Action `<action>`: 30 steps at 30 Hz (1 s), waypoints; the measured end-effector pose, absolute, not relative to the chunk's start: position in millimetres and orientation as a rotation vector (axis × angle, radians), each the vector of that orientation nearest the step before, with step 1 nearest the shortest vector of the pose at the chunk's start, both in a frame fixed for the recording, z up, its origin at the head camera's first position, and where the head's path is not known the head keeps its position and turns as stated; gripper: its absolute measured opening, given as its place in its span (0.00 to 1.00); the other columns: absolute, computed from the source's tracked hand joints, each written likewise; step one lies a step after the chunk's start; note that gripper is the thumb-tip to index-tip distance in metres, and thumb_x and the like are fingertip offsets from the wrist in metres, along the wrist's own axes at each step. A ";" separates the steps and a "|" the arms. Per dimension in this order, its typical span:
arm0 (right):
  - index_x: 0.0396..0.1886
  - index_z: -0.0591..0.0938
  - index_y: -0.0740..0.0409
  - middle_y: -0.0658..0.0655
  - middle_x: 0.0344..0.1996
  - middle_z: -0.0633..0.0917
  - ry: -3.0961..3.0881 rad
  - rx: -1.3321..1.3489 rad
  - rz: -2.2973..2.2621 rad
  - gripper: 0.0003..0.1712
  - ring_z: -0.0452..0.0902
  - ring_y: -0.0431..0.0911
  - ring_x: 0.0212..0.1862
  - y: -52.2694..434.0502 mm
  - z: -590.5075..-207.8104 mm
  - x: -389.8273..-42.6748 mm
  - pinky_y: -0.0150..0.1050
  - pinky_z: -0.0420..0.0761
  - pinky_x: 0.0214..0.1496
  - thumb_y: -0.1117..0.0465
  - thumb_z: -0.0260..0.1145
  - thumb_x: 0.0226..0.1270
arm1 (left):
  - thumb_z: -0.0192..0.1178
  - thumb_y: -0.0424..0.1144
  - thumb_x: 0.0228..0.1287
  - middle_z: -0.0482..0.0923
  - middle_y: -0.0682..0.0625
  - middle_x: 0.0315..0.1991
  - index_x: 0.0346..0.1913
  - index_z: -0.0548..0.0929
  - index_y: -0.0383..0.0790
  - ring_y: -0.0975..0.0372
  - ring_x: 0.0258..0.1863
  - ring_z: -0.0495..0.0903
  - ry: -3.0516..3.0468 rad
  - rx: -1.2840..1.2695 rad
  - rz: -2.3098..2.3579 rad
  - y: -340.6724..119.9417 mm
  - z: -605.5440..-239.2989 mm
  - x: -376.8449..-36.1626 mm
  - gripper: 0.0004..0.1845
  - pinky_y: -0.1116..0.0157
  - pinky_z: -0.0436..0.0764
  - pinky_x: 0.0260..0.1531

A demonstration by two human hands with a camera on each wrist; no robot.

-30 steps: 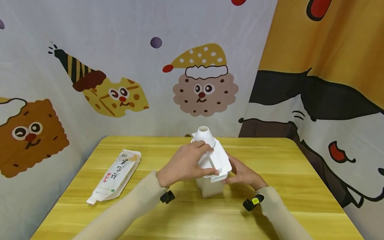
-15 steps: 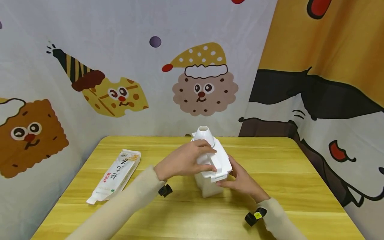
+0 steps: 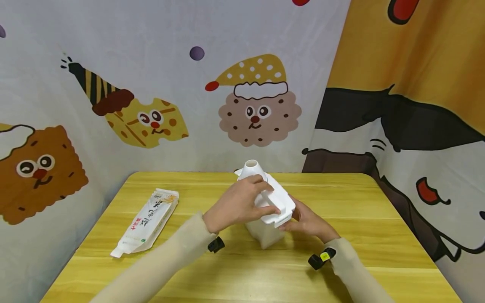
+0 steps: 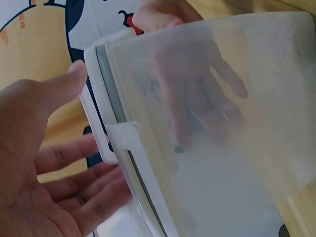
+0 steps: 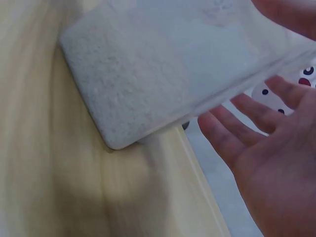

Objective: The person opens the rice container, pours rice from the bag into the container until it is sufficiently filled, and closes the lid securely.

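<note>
A translucent plastic storage container (image 3: 265,235) stands on the table, slightly tilted in the head view. Pale grainy contents show through its lower part in the right wrist view. On its top sits a white lid (image 3: 281,197) with a cone-shaped spout (image 3: 251,168) at the far end. My left hand (image 3: 236,204) grips the lid from the left, thumb and fingers on either side of its raised part. From the right, my right hand (image 3: 308,221) holds the container just under the lid. Its fingers show blurred through the wall in the left wrist view.
A long white packet (image 3: 147,223) with printed characters lies on the left of the wooden table (image 3: 227,277). Behind the table hangs a curtain (image 3: 151,75) with cartoon prints.
The container's top and its lid have turned slightly, with the spout end shifting left. Both hands keep their places on it, the left having moved a little to the right.
</note>
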State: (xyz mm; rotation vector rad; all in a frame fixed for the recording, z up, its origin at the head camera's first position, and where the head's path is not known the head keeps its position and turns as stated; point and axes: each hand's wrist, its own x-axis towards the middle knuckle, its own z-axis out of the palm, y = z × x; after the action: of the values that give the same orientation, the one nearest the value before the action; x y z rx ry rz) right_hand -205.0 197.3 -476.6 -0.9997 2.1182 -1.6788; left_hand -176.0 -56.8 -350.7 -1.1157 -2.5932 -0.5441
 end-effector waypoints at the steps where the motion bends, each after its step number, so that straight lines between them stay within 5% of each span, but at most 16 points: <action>1: 0.82 0.56 0.52 0.52 0.69 0.73 2.093 -0.995 -1.679 0.52 0.76 0.41 0.64 198.1 -476.0 -206.4 0.34 0.75 0.67 0.66 0.73 0.64 | 0.74 0.61 0.57 0.84 0.52 0.47 0.49 0.87 0.43 0.64 0.42 0.81 -2.603 -1.093 -0.535 -55.3 -350.7 -174.8 0.28 0.67 0.83 0.45; 9: 0.76 0.59 0.65 0.48 0.60 0.80 1.958 -0.888 -1.677 0.46 0.80 0.42 0.56 204.4 -473.8 -216.9 0.37 0.82 0.58 0.66 0.73 0.63 | 0.73 0.62 0.57 0.83 0.53 0.42 0.49 0.88 0.42 0.64 0.38 0.80 -2.616 -0.944 -0.498 -43.6 -353.7 -170.1 0.29 0.66 0.83 0.41; 16: 0.75 0.61 0.63 0.48 0.54 0.82 1.860 -0.826 -1.699 0.44 0.82 0.41 0.50 208.7 -472.5 -222.4 0.37 0.86 0.50 0.69 0.69 0.62 | 0.73 0.62 0.58 0.81 0.53 0.39 0.48 0.88 0.42 0.65 0.35 0.77 -2.587 -0.941 -0.499 -42.0 -355.6 -171.8 0.27 0.67 0.80 0.36; 24: 0.77 0.62 0.61 0.47 0.63 0.79 1.990 -0.948 -1.667 0.45 0.79 0.42 0.59 210.6 -469.9 -219.9 0.37 0.76 0.66 0.67 0.72 0.63 | 0.71 0.53 0.64 0.83 0.51 0.50 0.53 0.86 0.42 0.63 0.44 0.80 -2.573 -1.138 -0.632 -60.3 -353.2 -181.8 0.22 0.66 0.82 0.45; 30: 0.81 0.59 0.52 0.50 0.71 0.74 2.114 -1.011 -1.650 0.50 0.77 0.43 0.65 206.4 -471.0 -213.5 0.41 0.73 0.69 0.68 0.73 0.63 | 0.71 0.47 0.65 0.83 0.52 0.49 0.51 0.87 0.43 0.63 0.49 0.81 -2.462 -1.299 -0.664 -78.8 -352.1 -185.6 0.16 0.66 0.82 0.49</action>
State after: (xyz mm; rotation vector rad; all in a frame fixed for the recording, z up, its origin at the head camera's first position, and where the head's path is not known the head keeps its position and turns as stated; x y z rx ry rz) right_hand -213.5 206.4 -471.0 -1.0106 2.1143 -1.6496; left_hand -185.6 -78.8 -352.1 -1.2994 -2.4622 -0.6641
